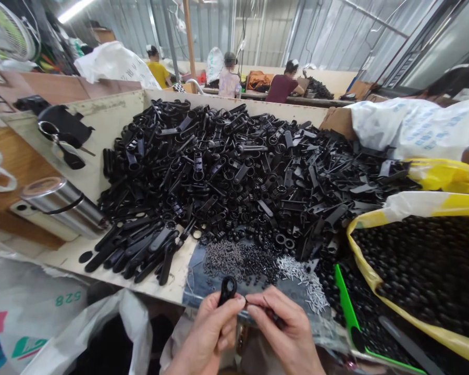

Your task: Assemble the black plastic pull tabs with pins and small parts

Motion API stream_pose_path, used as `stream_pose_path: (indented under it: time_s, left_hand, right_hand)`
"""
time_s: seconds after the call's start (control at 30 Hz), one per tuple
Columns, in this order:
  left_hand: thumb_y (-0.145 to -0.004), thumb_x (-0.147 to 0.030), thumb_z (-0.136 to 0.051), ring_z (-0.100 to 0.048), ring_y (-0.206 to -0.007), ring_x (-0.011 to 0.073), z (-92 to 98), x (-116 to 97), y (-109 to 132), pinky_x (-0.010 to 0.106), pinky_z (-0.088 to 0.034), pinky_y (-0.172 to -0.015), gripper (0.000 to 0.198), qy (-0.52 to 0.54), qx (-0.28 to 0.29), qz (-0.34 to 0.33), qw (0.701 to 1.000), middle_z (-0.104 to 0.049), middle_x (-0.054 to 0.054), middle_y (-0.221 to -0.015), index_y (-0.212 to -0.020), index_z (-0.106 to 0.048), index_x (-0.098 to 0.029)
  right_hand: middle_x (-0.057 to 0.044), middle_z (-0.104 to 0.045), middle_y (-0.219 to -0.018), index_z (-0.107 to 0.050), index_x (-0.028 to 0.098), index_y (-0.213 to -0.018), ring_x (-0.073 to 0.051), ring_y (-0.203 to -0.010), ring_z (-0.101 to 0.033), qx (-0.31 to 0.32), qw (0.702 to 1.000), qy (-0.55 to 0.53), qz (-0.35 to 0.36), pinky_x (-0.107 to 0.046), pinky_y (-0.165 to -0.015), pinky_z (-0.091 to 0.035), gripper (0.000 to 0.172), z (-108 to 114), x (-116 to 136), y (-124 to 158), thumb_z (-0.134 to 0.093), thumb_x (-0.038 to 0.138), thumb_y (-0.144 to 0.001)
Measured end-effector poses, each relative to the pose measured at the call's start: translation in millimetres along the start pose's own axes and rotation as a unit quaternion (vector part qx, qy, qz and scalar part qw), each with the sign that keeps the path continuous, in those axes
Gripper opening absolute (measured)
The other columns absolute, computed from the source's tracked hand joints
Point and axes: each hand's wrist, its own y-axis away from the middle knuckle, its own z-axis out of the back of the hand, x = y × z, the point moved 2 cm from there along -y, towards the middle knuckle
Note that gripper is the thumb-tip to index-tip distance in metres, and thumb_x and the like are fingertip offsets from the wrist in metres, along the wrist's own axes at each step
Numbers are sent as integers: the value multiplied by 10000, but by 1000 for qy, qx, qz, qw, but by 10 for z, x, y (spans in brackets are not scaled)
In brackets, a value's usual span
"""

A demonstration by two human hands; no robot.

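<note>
My left hand [209, 333] pinches a black plastic loop-ended piece [227, 290] upright between thumb and fingers. My right hand [285, 333] sits close against it, its thumb and forefinger closed on a small thin dark part [261, 306], mostly hidden by the fingers. Just beyond my hands lie a heap of tiny dark fittings [238, 260] and a spill of short silver pins [303, 281] on a blue-grey sheet [197, 276]. Farther off spreads a large pile of black plastic pieces [219, 172] on a pale wooden tray [109, 120].
A yellow-rimmed bag of black round parts [418, 271] and a green scoop [346, 307] are at right. A steel flask [64, 205], scissors [57, 138] and a white sack [418, 125] stand around the tray. Several co-workers [283, 83] sit beyond it.
</note>
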Motion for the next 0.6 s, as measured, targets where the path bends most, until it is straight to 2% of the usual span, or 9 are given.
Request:
stream_pose_path:
  time_s: [0.1,0.23,0.33,0.43,0.5,0.6]
  left_hand:
    - [-595,-458,-952,-242,-368,4,-33,-12,33,184,-142,-438,497,24,17,38,999,-386,-143,-447,-737,-557,-193]
    - [-534,-491,-965,-261,-350,8,-11,51,-3,193,-140,-440,568,34,5,60,998,-425,-138,-428,-717,-503,-216]
    - [-585,-421,-924,-321,-372,25,21,81,-12,195,-196,-460,465,42,16,68,997,-486,-113,-460,-794,-567,-207]
    - [-631,-316,-816,-406,-425,58,42,46,42,212,-248,-480,322,56,61,86,993,-557,-64,-526,-862,-632,-188]
    - [-653,-289,-779,-453,-476,74,60,6,91,219,-271,-496,324,46,88,89,991,-600,-35,-600,-937,-669,-179]
    - [-696,-307,-816,-500,-542,79,102,-21,132,221,-280,-516,368,1,103,60,993,-632,-14,-707,-1018,-690,-178]
  right_hand:
    - [-31,-725,-729,-795,217,-944,-163,-590,-654,-1,999,35,22,-233,-518,-500,81,16,-11,28,-717,236,-937]
    - [-19,-696,-710,-769,207,-948,-146,-543,-619,-11,998,61,29,-224,-480,-472,76,18,-9,50,-698,199,-922]
    - [5,-627,-658,-750,201,-919,-134,-501,-573,-23,997,69,5,-217,-450,-447,69,19,-24,48,-682,202,-911]
    - [14,-588,-639,-727,200,-857,-131,-486,-551,-38,997,66,-28,-211,-434,-443,76,28,-54,32,-670,229,-898]
    - [22,-570,-627,-715,203,-832,-127,-471,-532,-43,996,65,-32,-209,-421,-435,82,37,-62,16,-667,238,-888]
    - [31,-555,-620,-715,206,-855,-123,-463,-508,-12,997,82,4,-214,-412,-406,61,42,-42,-22,-666,222,-887]
